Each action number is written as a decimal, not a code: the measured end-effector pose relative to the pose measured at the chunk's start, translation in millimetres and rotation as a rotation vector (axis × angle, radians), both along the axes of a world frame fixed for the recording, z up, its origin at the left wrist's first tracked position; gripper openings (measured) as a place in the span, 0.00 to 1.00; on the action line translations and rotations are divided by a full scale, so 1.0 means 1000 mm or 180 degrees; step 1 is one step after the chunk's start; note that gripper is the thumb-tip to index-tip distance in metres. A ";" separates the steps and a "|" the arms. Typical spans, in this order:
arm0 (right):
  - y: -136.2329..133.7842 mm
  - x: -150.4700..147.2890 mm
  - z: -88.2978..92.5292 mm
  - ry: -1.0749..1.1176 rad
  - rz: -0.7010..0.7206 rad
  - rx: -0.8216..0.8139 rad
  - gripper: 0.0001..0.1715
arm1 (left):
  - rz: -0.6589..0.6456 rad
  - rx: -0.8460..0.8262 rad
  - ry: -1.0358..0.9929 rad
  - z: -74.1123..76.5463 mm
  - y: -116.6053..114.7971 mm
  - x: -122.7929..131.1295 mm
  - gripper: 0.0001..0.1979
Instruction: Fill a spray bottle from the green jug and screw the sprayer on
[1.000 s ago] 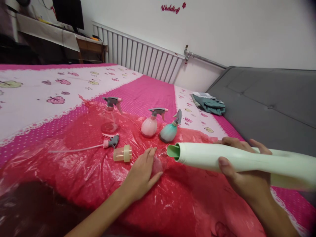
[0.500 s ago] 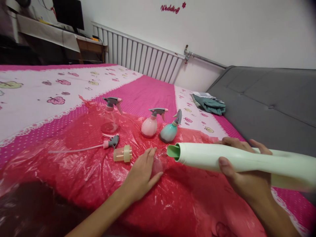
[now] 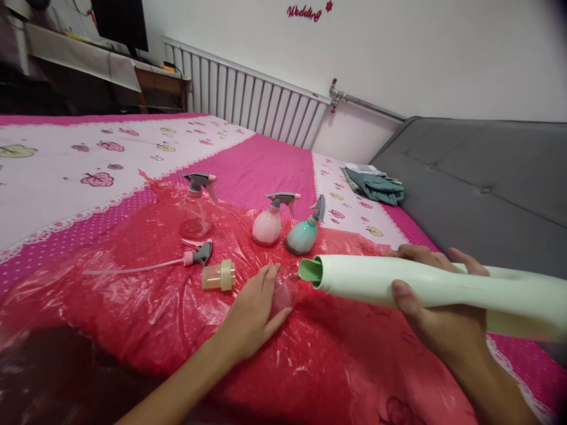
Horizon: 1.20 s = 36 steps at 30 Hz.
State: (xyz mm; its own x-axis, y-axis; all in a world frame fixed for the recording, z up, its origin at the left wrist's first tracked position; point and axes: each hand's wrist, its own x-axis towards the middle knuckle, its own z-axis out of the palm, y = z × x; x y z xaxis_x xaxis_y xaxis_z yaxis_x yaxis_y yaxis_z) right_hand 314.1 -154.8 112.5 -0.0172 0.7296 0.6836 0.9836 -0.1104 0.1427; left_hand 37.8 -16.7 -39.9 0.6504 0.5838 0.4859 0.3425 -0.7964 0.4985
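Observation:
My left hand (image 3: 254, 310) is wrapped around a clear pinkish spray bottle (image 3: 283, 292) without its top, tilted on the red plastic sheet. My right hand (image 3: 438, 301) grips a large pale green jug (image 3: 367, 280), tipped sideways so its green spout (image 3: 310, 270) is at the bottle's mouth. Whether liquid is flowing I cannot make out. Left of my left hand lie a translucent measuring cap (image 3: 219, 275) with a cream rim and a loose spray nozzle (image 3: 199, 254) with a long tube.
Behind stand a clear spray bottle (image 3: 195, 215), a pink spray bottle (image 3: 267, 227) and a teal spray bottle (image 3: 302, 236). The red plastic sheet (image 3: 146, 319) covers part of the bed. Folded clothes (image 3: 376, 186) lie near the grey headboard (image 3: 482, 159). A radiator (image 3: 248, 88) is behind.
The view has shifted very slightly. Both hands, the tilted bottle and the jug keep nearly the same position.

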 end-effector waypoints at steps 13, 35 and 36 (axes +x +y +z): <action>0.000 0.000 0.000 0.0003 -0.0020 0.0001 0.29 | -0.0004 -0.0101 -0.0031 0.000 0.000 0.000 0.37; 0.001 0.001 0.000 -0.0076 0.0011 0.0028 0.28 | 0.0001 -0.0073 0.0069 0.003 0.000 0.000 0.37; 0.000 0.001 0.000 -0.0084 0.0006 0.0032 0.28 | -0.0008 -0.0079 0.0057 0.002 0.000 0.000 0.37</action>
State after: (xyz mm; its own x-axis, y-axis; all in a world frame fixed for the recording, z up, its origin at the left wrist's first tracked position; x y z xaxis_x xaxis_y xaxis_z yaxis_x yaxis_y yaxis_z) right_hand 315.4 -154.3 112.9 -0.0368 0.7227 0.6902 0.9797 -0.1100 0.1673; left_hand 38.0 -16.5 -37.6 0.6603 0.5940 0.4596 0.3497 -0.7847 0.5118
